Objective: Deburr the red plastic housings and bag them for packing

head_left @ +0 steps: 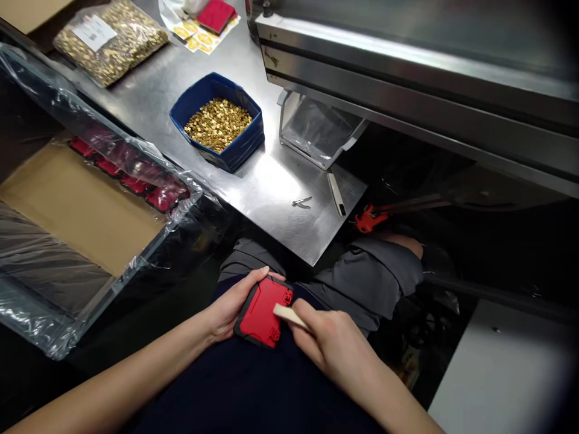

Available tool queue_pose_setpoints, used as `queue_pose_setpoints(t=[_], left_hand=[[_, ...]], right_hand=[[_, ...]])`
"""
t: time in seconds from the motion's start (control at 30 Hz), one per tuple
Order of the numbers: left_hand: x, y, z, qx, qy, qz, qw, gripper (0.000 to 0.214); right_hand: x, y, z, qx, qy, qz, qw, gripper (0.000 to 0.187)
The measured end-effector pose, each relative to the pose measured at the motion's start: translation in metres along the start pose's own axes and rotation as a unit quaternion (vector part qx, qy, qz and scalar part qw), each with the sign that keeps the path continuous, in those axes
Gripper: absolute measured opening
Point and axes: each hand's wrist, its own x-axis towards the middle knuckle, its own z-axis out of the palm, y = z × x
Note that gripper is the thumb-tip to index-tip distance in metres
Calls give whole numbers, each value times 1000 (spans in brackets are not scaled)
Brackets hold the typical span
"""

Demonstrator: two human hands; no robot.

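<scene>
Low in front of my body, my left hand (239, 304) is closed round the far-left edge of a flat red plastic piece (262, 306) with a black border. Small cut-out shapes show near two of its corners. My right hand (323, 331) grips a cream-coloured stick (289, 314) with a blunt, flat end. That end lies over the right part of the red face; whether it presses on it I cannot tell. The stick's other end is hidden inside my right fist.
On the metal table (289, 232) stand a blue bin (246, 141) of small brass parts, a clear plastic tray (323, 126), small pliers (301, 203) and a cutter knife (336, 193). A bag of brass parts (113, 39) lies behind. A plastic-lined crate (131, 265) holds red pieces (165, 196) at left.
</scene>
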Motion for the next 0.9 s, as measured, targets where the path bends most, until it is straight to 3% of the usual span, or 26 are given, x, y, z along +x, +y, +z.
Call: queue_pose_setpoints(t=[0.1,0.23,0.37,0.53,0.7,0.8,0.9], left_hand=[[2,0,0,-5,-8,-6,1000,47],[3,1,3,-21,8,-10,1000,45],[1,2,5,-10,-6,-8,1000,46],[0,2,4,-14,-2,-4,1000,47],[0,2,2,-9,-12,1,1000,48],[0,1,3,-13,4,1,1000,46],[-1,1,3,-5,4,-5,1000,45]], right_hand=[[2,1,-2,-1,-21,-18,1000,6],[3,2,-6,-15,6,5,1000,8],[3,0,-7,0,-31,-24,999,6],[8,0,-5,-16,8,-5,1000,4],[9,-2,-4,-7,-24,-39,999,6],[10,-2,-4,-18,4,-15,1000,5],[9,-2,-4,-2,-13,-15,1000,4]])
